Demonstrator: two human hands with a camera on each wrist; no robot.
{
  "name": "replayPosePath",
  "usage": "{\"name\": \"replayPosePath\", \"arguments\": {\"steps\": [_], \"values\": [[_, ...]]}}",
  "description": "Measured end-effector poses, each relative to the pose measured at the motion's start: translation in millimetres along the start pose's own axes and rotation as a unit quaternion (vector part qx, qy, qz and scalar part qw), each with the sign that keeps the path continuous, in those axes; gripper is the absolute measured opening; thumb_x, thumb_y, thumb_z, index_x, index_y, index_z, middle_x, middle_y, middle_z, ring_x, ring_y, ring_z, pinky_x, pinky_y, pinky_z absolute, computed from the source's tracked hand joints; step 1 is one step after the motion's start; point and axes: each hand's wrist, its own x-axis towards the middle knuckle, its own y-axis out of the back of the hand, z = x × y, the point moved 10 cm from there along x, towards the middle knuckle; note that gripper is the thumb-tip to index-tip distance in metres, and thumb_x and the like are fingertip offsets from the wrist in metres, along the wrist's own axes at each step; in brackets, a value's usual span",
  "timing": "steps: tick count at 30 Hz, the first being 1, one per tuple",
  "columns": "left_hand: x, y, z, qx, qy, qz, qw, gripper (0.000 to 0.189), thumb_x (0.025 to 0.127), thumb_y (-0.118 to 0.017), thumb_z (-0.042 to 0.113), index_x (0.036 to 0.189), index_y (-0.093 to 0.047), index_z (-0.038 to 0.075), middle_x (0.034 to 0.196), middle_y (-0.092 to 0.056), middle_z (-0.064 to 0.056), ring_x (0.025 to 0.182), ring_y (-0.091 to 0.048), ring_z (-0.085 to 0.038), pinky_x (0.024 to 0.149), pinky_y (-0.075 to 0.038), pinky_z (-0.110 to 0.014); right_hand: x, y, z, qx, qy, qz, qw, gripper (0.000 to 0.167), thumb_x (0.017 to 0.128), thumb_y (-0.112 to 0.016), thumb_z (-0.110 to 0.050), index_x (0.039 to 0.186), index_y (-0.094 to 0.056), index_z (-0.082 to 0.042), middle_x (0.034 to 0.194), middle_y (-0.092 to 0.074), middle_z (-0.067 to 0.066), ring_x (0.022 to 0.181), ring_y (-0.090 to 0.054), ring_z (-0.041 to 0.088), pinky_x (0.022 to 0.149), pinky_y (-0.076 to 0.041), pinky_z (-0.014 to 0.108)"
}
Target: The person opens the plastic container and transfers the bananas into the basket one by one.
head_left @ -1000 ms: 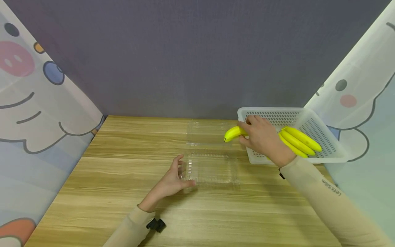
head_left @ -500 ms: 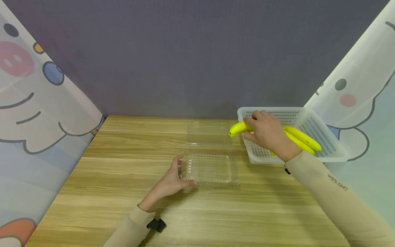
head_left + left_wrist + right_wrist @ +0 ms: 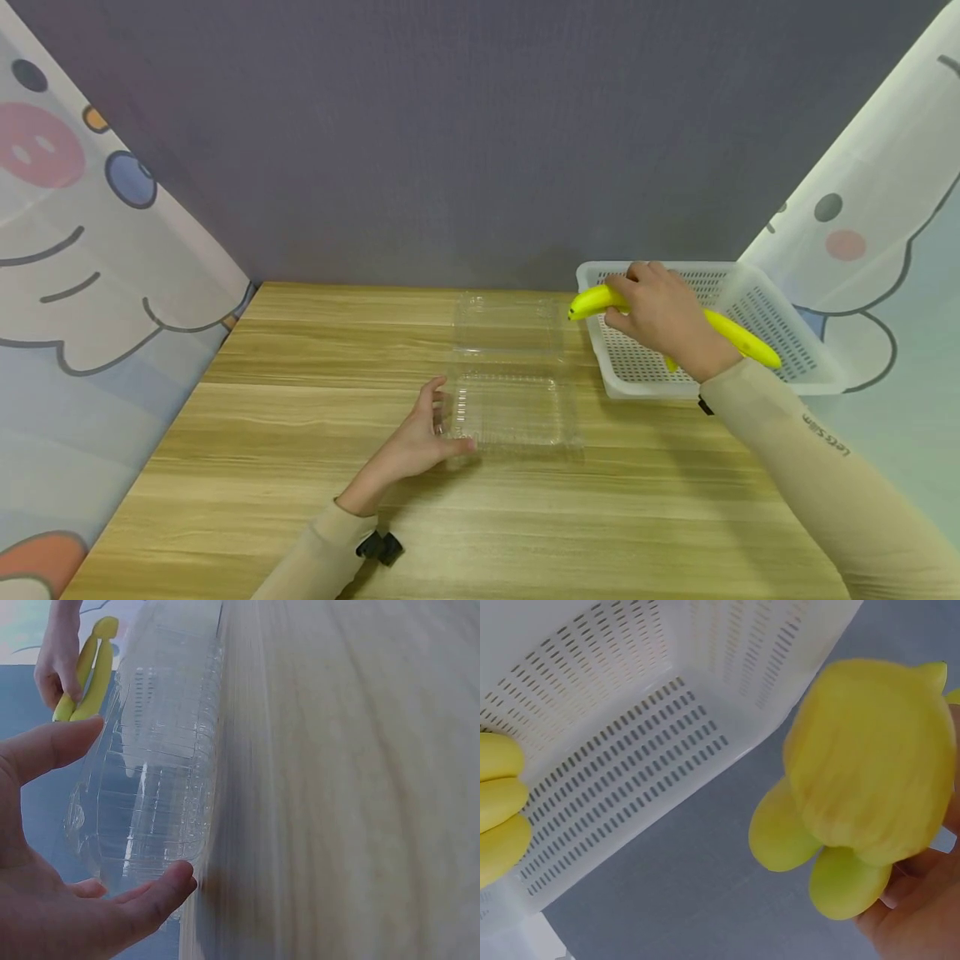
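Note:
A clear plastic clamshell box (image 3: 517,408) lies on the table with its lid (image 3: 510,325) folded back. My left hand (image 3: 416,437) holds its left end, thumb at the near corner and fingers at the far side; the left wrist view shows the box (image 3: 150,795) between them. My right hand (image 3: 660,312) grips a bunch of yellow bananas (image 3: 596,302) above the basket's left part. Joined at a thick crown (image 3: 874,757), the bunch hangs outside the basket floor in the right wrist view. The palm and forearm cover part of it in the head view.
A white perforated basket (image 3: 810,387) stands at the back right against the wall. More yellow bananas (image 3: 742,337) lie in it, partly hidden by my right arm. A grey wall (image 3: 420,167) closes off the back; cartoon-printed panels (image 3: 97,250) flank the wooden table (image 3: 300,350).
My right hand has shifted to the right and slightly farther back with the bunch of bananas, over the basket. The left hand and the clear box have stayed in place.

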Motion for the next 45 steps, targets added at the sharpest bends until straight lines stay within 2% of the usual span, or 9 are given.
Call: {"name": "replayPosePath", "arguments": {"steps": [6, 21, 26, 45], "values": [[-1.3, 0.6, 0.2, 0.003, 0.000, 0.001, 1.0000, 0.116, 0.079, -0.090, 0.030, 0.162, -0.010, 0.014, 0.157, -0.027, -0.023, 0.136, -0.041, -0.047, 0.104, -0.043, -0.061, -3.5, -5, 13, 0.008, -0.027, -0.015, 0.9995, 0.035, 0.088, -0.067, -0.020, 0.117, -0.069, -0.001, 0.094, -0.060, 0.016, 0.082, -0.052, 0.033, 0.065, -0.047, 0.045], [-1.3, -1.3, 1.6, -0.004, -0.005, 0.000, 1.0000, 0.115, 0.080, -0.089, 0.026, 0.161, -0.009, 0.012, 0.156, -0.028, -0.023, 0.138, -0.038, -0.047, 0.106, -0.041, -0.062, -14.5, -16, 43, 0.022, -0.065, -0.038, 0.9969, 0.039, 0.089, -0.063, -0.020, 0.122, -0.066, 0.001, 0.102, -0.059, 0.021, 0.091, -0.052, 0.037, 0.073, -0.046, 0.049], [-1.7, -1.2, 2.5, -0.006, -0.004, 0.000, 1.0000, 0.114, 0.080, -0.089, 0.025, 0.161, -0.009, 0.012, 0.156, -0.028, -0.023, 0.137, -0.039, -0.047, 0.105, -0.041, -0.061, -18.6, -19, 53, 0.026, -0.073, -0.040, 0.9962, 0.039, 0.090, -0.064, -0.021, 0.121, -0.066, 0.001, 0.102, -0.059, 0.021, 0.089, -0.052, 0.036, 0.074, -0.046, 0.049], [-0.2, -0.2, 0.1, 0.001, -0.002, 0.006, 1.0000, 0.114, 0.079, -0.089, 0.026, 0.161, -0.011, 0.013, 0.155, -0.030, -0.022, 0.137, -0.040, -0.045, 0.105, -0.041, -0.061, -34.2, -42, 80, 0.013, -0.112, -0.089, 0.9896, 0.045, 0.093, -0.065, -0.024, 0.129, -0.063, 0.002, 0.105, -0.057, 0.021, 0.091, -0.048, 0.037, 0.079, -0.045, 0.053]]}}
